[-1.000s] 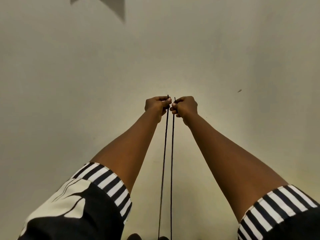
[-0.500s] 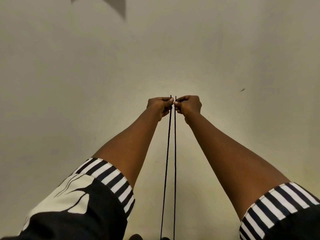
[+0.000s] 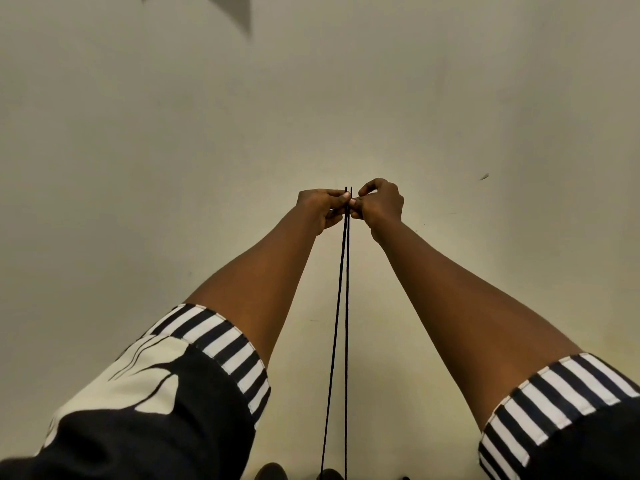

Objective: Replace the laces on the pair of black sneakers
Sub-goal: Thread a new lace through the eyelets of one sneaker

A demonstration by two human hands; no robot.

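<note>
Pinching lace (image 3: 341,323) ends: left hand (image 3: 320,209) & right hand (image 3: 379,204), strands seemingly touching.

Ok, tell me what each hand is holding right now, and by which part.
A black shoelace: left hand pinches one strand, right hand the other, each just below its tip, which pokes out above the fingers. Both strands run down out of frame.
</note>
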